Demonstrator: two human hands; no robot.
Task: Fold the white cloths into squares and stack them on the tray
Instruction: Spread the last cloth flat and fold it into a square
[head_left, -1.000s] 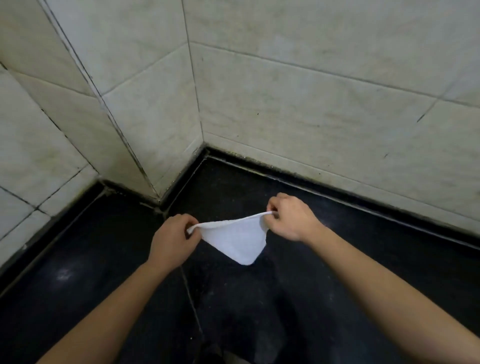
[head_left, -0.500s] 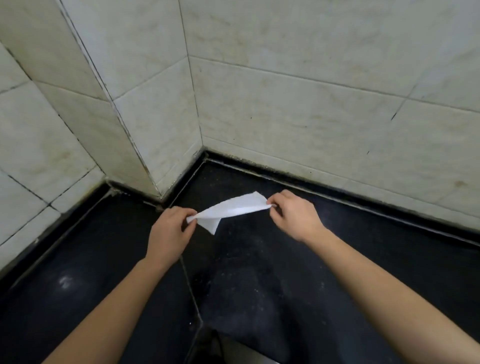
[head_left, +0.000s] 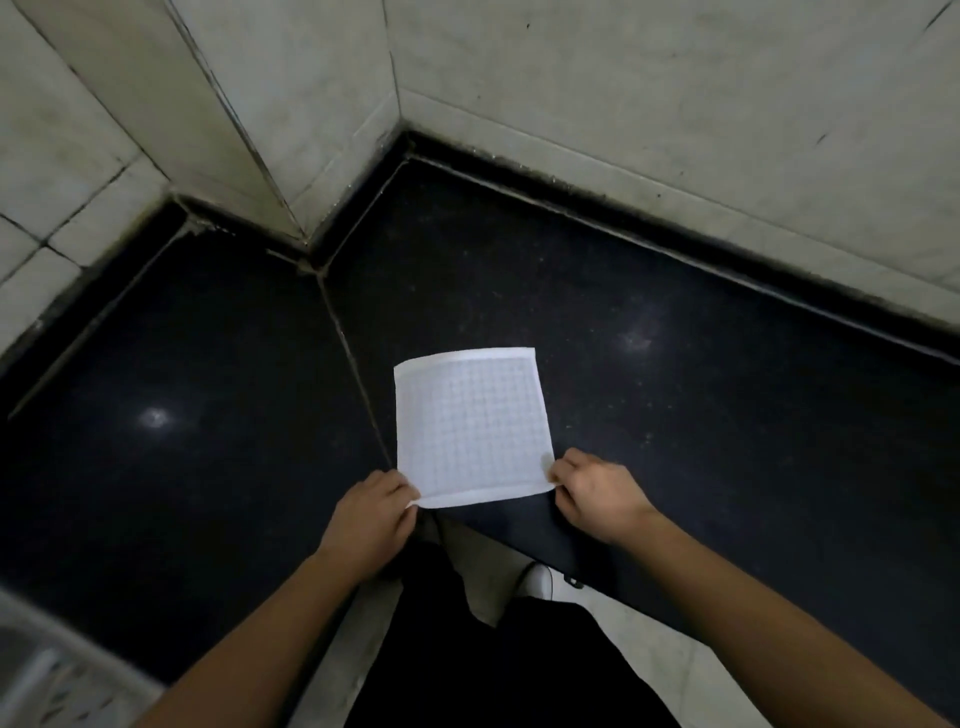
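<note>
Cloth (head_left: 470, 426): white, grid-textured, spread flat on counter (head_left: 675, 389), near hem at the counter's front edge; not yet folded. Left hand (head_left: 371, 519): pinches near-left corner; right hand (head_left: 597, 493): pinches near-right corner. Risks: uneven lift by either hand would skew the fold, giving an oblong, not a square; hem may slide off the counter's front edge. Containers: pale slatted one (head_left: 47, 680), off the counter's near-left end, blurred; contents cannot be told; whether it is the tray, likewise.

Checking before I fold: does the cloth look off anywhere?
Nothing stands out. The cloth lies flat on the counter, no tears or stains visible; left hand and right hand pinch its near corners.
</note>
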